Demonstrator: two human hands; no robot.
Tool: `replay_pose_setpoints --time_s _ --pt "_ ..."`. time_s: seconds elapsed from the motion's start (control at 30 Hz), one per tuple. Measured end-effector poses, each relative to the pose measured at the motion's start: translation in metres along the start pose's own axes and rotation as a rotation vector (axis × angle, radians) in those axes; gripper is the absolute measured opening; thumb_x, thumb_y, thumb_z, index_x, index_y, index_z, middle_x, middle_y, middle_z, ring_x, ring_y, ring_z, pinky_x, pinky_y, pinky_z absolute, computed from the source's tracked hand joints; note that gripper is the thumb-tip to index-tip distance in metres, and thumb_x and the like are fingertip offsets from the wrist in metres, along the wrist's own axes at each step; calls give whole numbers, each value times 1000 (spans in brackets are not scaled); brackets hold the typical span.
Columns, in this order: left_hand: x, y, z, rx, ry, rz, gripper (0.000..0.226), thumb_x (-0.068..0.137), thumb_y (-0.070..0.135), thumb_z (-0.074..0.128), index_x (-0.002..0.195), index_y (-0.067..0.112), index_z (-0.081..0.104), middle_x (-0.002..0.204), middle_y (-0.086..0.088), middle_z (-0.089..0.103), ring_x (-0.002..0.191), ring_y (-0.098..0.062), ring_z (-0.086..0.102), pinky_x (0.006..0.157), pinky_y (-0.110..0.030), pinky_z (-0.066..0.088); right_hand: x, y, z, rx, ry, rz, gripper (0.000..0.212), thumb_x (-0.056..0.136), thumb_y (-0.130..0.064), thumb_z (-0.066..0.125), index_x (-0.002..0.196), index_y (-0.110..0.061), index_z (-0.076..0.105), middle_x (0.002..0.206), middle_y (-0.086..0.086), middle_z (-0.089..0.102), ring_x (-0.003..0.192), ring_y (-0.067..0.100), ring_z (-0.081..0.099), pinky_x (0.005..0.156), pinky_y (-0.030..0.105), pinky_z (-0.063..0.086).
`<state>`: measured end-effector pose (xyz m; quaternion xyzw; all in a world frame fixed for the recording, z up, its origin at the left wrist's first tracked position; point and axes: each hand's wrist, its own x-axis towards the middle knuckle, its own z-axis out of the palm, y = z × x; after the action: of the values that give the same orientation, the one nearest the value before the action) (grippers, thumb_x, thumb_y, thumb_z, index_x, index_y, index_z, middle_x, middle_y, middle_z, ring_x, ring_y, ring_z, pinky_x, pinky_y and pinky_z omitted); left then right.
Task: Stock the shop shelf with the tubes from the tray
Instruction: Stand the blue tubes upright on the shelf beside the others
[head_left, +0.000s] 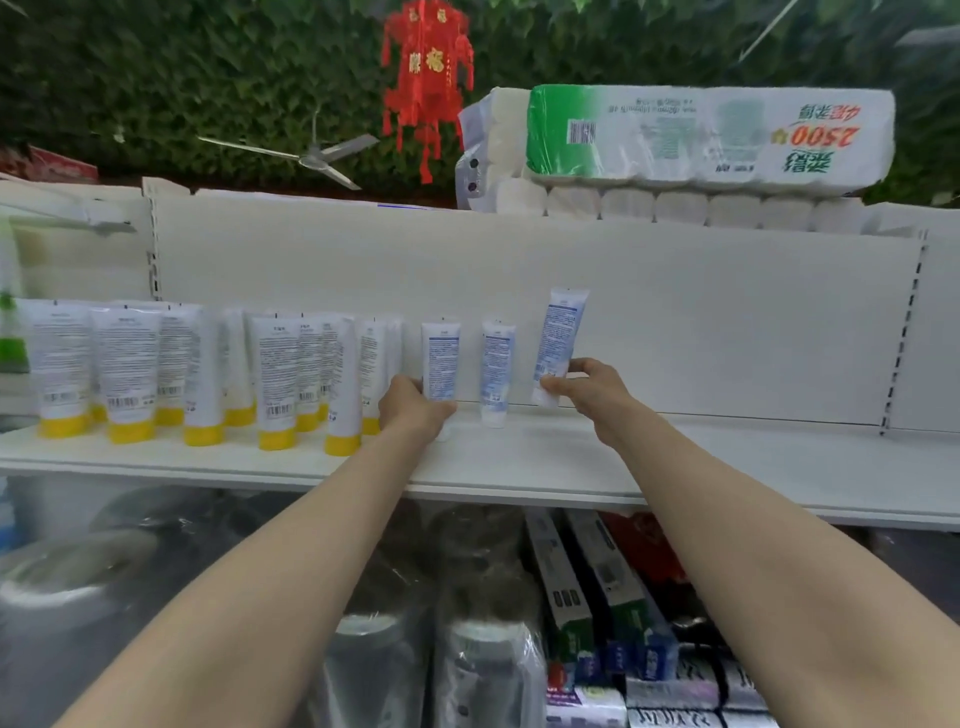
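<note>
Looking down from the head view, I judge the stocking partly done. On the white metal shelf (727, 457), right of the crowd of white yellow-capped tubes (275, 374), the middle white plastic tube with blue print (497, 364) stands free on its cap. My left hand (415, 410) curls round the base of the left blue-print tube (440, 353), upright on the board. My right hand (589, 389) pinches the right blue-print tube (561, 332) low down, tilted and not yet set. Bare shelf runs to the right. The tray is out of sight, so I cannot tell how many remain.
</note>
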<state>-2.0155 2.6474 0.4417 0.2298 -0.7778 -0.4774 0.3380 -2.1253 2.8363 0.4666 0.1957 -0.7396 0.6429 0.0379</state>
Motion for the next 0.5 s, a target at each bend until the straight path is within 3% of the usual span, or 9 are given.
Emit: replay_pose_setpoints --time_s 0.23,0.4,0.5 --pt "3 -7 3 -53 3 24 48 82 24 76 120 12 50 123 -8 60 108 -23 57 92 -33 46 34 13 7 -90 50 66 42 79 -20 81 115 -10 61 110 5 65 96 23 59 85 34 46" --pt "6 -11 4 -71 1 34 45 83 24 76 118 13 51 121 -7 60 108 -24 58 92 -34 47 66 23 12 -211 100 139 34 67 -31 87 88 -22 62 104 2 69 101 26 63 98 42 50" --pt "9 -13 5 -78 0 36 44 82 24 77 116 14 51 120 -6 61 105 -22 57 92 -35 48 77 25 18 -280 95 179 43 66 -35 88 98 -20 63 101 1 69 100 26 64 97 41 51"
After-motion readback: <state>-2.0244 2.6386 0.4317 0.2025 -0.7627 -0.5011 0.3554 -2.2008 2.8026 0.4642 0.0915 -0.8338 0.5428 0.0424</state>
